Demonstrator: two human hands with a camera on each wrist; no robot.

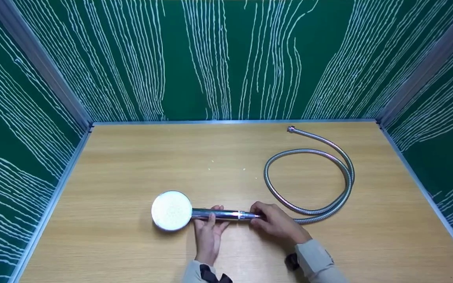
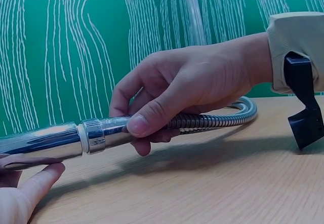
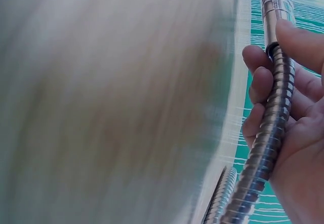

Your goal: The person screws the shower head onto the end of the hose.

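Note:
A chrome shower head (image 1: 171, 211) with a round white face lies to the left in the head view, its handle pointing right. My left hand (image 1: 208, 238) grips the handle (image 1: 220, 214) at its middle, thumb over the top. At the handle's end, my right hand (image 1: 277, 222) pinches the smooth connector (image 2: 117, 126) of a ribbed metal shower hose (image 1: 309, 151). A thin pale ring (image 2: 83, 139) shows at the joint between handle and connector. In the right wrist view the hose (image 3: 271, 122) runs down along the palm, with the fingers curled round it.
The hose lies in a loop at the right of the wooden table (image 1: 132, 157), its free end nut (image 1: 290, 129) near the back edge. Green panels (image 1: 234, 59) with white streaks wall in the back and both sides. A few tiny white specks (image 1: 244, 169) dot the table.

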